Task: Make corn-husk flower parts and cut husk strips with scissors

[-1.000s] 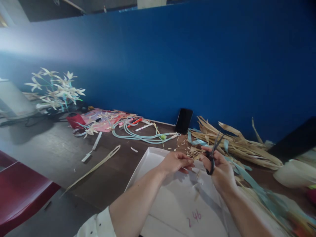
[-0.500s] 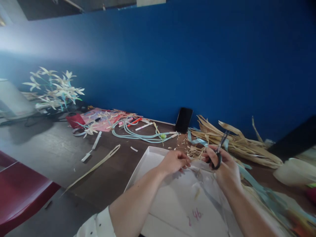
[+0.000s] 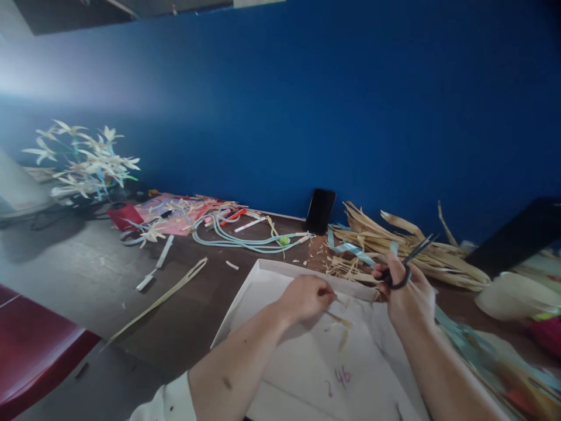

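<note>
Over a shallow white box lid (image 3: 245, 301) marked in red, my left hand (image 3: 307, 295) is closed in a pinch. What its fingertips hold is too small to make out. Slivers of dry husk (image 3: 338, 319) lie on the white surface just below them. Held up at the lid's far right corner, my right hand (image 3: 409, 292) grips dark scissors (image 3: 416, 252), its fingers around the handles and the blades pointing up to the right. Dried corn husks (image 3: 438, 266) lie behind this hand.
A phone (image 3: 320, 210) leans on the blue wall. Coiled pale-blue cord (image 3: 236, 244), pens and a pink sheet (image 3: 175, 211) lie to the left, husk flowers (image 3: 90, 155) beyond. A white bowl (image 3: 515, 297) stands right, and a red chair (image 3: 35, 351) is at lower left.
My hands have drawn apart: the right hand has moved right with the scissors, which now tilt further right. The left hand has come slightly lower. The camera view has shifted a little.
</note>
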The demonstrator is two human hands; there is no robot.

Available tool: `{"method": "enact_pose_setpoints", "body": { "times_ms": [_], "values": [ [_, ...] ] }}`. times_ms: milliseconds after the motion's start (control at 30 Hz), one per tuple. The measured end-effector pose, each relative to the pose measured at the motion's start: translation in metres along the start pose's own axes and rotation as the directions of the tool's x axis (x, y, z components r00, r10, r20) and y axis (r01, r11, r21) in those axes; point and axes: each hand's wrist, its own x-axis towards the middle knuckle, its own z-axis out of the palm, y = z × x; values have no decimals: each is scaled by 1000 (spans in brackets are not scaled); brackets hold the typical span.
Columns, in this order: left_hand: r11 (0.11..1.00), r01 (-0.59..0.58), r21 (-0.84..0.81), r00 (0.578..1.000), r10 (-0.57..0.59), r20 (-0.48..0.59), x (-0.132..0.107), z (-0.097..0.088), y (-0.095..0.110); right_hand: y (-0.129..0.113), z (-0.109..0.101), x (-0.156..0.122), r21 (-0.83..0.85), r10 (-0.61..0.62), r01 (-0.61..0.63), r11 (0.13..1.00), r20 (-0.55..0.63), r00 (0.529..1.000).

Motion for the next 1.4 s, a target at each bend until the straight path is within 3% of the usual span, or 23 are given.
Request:
{"method": "enact_pose_setpoints", "body": {
  "times_ms": [100,267,433,600,800,933,1133,1400],
  "values": [
    [996,-34,85,998,39,-57,-1,2,0,2,-1,2,12,-5,5,1000,-1,1000],
    [971,-57,231,996,73,-59,-1,11,0,8,-4,6,13,3,-4,1000,31,1000],
    [972,-45,230,997,57,-49,-1,13,0,8,-4,4,22,17,-19,1000,49,999],
    [970,-136,201,990,129,49,-3,7,3,5,-2,2,7,22,-22,1000,60,998],
    [959,-60,278,991,91,-99,-1,8,-1,8,-3,2,-3,16,-16,1000,77,997],
    [951,-32,308,995,61,-84,0,10,-3,8,-2,2,0,17,-17,1000,83,996],
    [973,-42,226,998,50,-30,0,8,-1,8,-4,3,7,23,-23,1000,103,994],
    [933,-114,342,980,162,-115,0,21,11,10,-5,5,-25,20,-17,1000,98,995]
  ]
}}
